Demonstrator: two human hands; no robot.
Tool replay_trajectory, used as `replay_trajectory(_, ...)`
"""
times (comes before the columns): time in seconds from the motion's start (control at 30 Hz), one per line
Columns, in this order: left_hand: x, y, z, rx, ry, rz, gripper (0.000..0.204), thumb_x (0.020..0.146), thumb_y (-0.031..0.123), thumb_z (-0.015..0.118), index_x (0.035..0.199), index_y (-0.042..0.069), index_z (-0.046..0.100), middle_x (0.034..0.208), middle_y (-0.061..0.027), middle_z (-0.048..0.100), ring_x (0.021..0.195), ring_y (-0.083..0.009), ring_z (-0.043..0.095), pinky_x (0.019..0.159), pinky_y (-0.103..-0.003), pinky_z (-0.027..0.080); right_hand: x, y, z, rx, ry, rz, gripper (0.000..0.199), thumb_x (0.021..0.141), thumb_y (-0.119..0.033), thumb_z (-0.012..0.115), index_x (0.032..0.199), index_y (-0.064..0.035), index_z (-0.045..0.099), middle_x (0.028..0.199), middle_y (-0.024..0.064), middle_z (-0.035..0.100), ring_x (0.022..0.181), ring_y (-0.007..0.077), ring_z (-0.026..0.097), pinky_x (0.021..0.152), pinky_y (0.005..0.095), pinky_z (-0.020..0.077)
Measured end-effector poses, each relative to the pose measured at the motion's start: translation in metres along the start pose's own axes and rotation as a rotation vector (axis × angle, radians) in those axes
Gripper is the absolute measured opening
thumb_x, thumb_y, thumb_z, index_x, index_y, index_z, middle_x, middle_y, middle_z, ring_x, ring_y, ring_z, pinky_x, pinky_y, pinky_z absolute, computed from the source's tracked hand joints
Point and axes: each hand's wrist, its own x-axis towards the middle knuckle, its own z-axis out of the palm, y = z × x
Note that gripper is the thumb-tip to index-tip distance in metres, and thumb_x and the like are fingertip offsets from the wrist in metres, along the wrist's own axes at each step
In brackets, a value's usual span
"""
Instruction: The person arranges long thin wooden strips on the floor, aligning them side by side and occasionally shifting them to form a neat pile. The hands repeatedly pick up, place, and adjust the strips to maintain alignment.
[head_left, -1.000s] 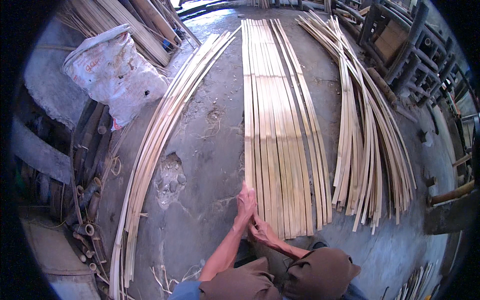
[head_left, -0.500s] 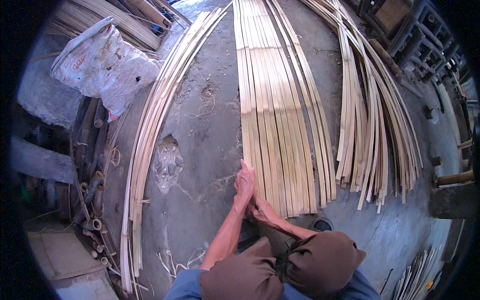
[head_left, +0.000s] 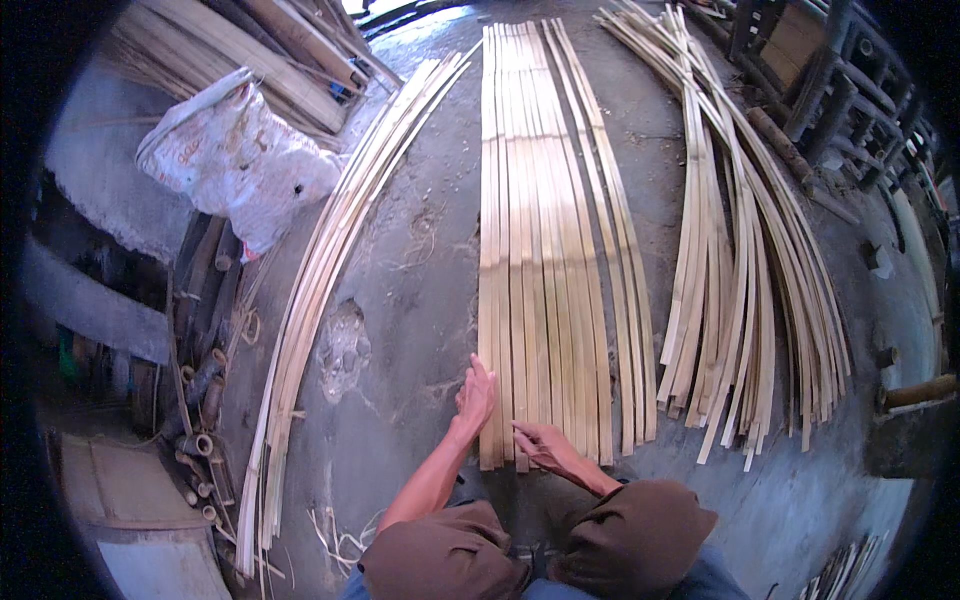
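Long, flat bamboo strips point(head_left: 545, 330) lie side by side on the floor in front of me, their near ends close to my knees. My left hand point(head_left: 477, 395) rests at the left edge of this row, with its index finger stretched forward along the outermost strip. Over the near ends, a little to the right, my right hand point(head_left: 548, 448) has its thumb and fingers closed at one strip, whose end juts slightly past its neighbours. The palm side of both hands is hidden.
A narrow bundle of strips point(head_left: 310, 270) curves along the left, beside a dirty white sack point(head_left: 240, 165) and bamboo poles point(head_left: 205, 445). Crossed loose strips point(head_left: 740, 300) fan out on the right. The concrete floor has a broken hollow point(head_left: 343, 350). Dark frames point(head_left: 850, 90) stand far right.
My right hand has moved from the row's left edge, beside my left hand, to the right over the near strip ends. My left hand stays along the edge. The whole view has shifted slightly.
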Motion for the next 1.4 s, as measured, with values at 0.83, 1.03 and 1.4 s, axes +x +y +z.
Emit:
replay_trajectory(0.83,-0.015,-0.012,-0.006,-0.054,0.153,0.099,0.058,0.097,0.031,0.056,0.149,0.009,0.043,0.109,-0.0163,0.05,0.097,-0.0337,0.061,0.079,-0.049,0.051,-0.105,-0.016,-0.107,-0.899,0.965,0.17,0.041,0.091,-0.017,0.065,0.129,-0.0045,0.056,0.109,0.022,0.055,0.101,0.0419,0.057,0.086,0.0481,0.0484)
replay_trajectory(1.03,-0.022,-0.016,-0.005,-0.038,0.224,0.124,0.063,0.096,0.035,0.056,0.149,0.004,0.041,0.112,-0.0184,0.051,0.1,-0.036,0.06,0.08,-0.048,0.051,-0.101,-0.018,-0.108,-0.887,0.932,0.2,0.038,0.089,-0.016,0.067,0.125,-0.0057,0.056,0.112,0.0215,0.054,0.103,0.0423,0.059,0.084,0.0506,0.051)
replay_trajectory(1.4,-0.022,-0.016,0.001,-0.021,0.249,0.152,0.065,0.095,0.033,0.058,0.146,-0.002,0.039,0.113,-0.0195,0.049,0.1,-0.0364,0.059,0.081,-0.048,0.05,-0.111,0.005,-0.129,-0.893,1.0,0.292,0.05,0.089,-0.01,0.059,0.138,-0.0062,0.051,0.111,0.0219,0.057,0.097,0.0392,0.061,0.085,0.0473,0.051)
